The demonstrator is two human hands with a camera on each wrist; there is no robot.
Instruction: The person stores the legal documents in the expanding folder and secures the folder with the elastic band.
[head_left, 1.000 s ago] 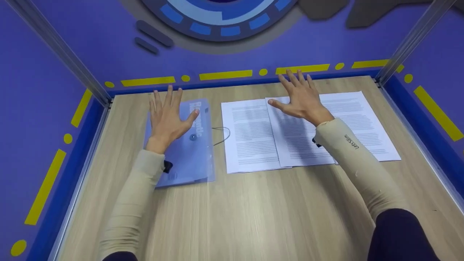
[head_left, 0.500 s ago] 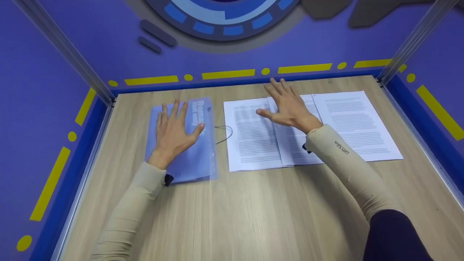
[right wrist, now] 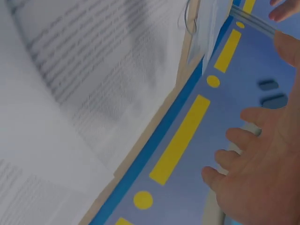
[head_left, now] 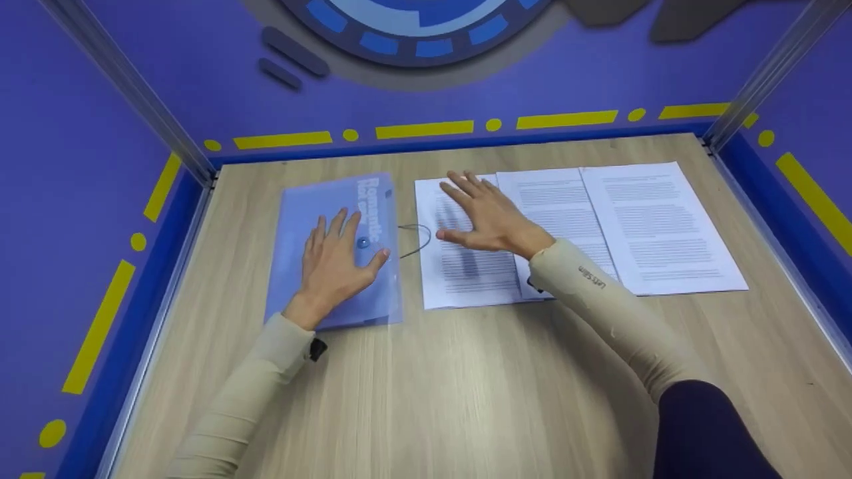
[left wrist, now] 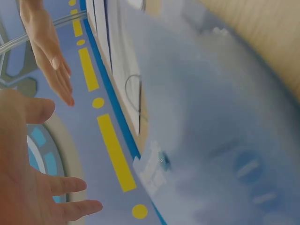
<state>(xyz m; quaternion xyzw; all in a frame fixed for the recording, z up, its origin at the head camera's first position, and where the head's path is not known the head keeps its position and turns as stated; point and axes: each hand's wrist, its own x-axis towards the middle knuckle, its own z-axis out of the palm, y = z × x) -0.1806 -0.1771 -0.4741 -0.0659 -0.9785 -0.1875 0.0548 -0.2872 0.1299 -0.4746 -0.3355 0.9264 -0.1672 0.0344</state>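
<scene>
My left hand point(head_left: 336, 263) hovers, fingers spread, over a translucent blue document folder point(head_left: 289, 226) with white lettering and a round button point(head_left: 363, 243). In the left wrist view a gap shows between my palm and the folder. A thin cord loop point(head_left: 428, 233) sticks out from the folder's right edge. To the right, my right hand point(head_left: 489, 219) is spread above the leftmost of several printed paper sheets point(head_left: 459, 289), apart from it in the right wrist view. The middle sheets point(head_left: 549, 193) and right sheets point(head_left: 659, 226) overlap in a row; my right forearm hides part of the middle ones.
Everything lies on a wooden tabletop point(head_left: 426, 392). A blue-purple back panel point(head_left: 432, 100) and side panels with yellow marks stand around it, joined by metal corner posts point(head_left: 126, 86). Both forearms wear beige sleeves point(head_left: 599, 299).
My right hand has moved left and nearer, from the middle sheets to above the leftmost one. My left hand has come nearer and slightly right, still over the folder. Folder and papers stay put.
</scene>
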